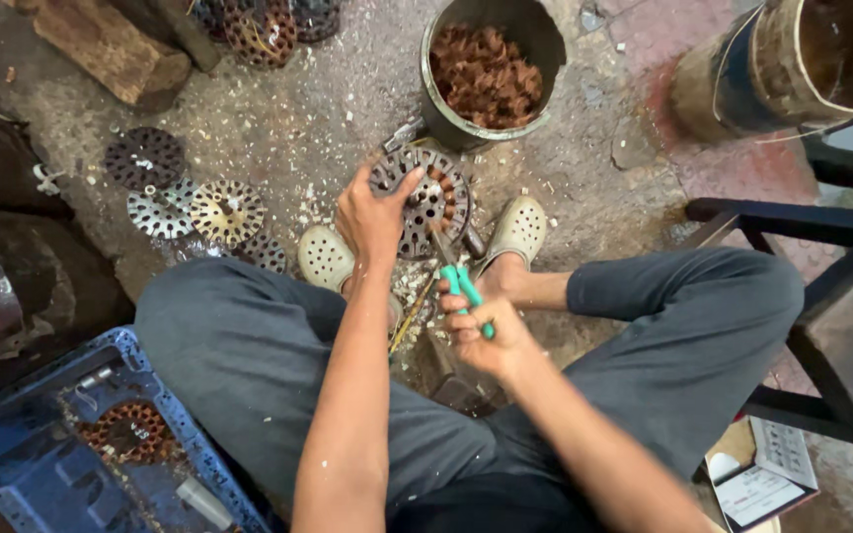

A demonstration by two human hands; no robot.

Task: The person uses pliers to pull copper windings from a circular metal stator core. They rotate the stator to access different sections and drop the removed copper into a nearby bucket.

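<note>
Standing tilted on edge on the floor [328, 128] between two pale clogs [325, 257], just below a metal bucket [491, 69]: a round motor stator [422, 200], dull grey, ringed with slots, reddish copper winding showing in several of them, some slots looking emptied. Clamped at its upper left rim by the left hand [372, 219], fingers curled over the edge, thumb on the face. Wrapped shut around green-handled pliers [458, 281], the right hand [483, 336], tool tip poking into the lower slots. Risks, judged from this pose: tip slipping out of a slot and jabbing toward the near foot or the holding fingers, caused by hard pulling on stuck wire; stator rolling or tipping, caused by support from one hand only; sharp wire ends scratching bare skin. Heaped inside the bucket, brown tangled copper scrap. Lying flat toward the floor's left side, several stripped discs [194, 209], dark and silvery, more at the top edge. Scattered across the concrete, pale chips and dust. Sitting at lower left, a blue crate [12, 464] holding another wound stator. Standing at right, a dark stool frame [821, 296].
</note>
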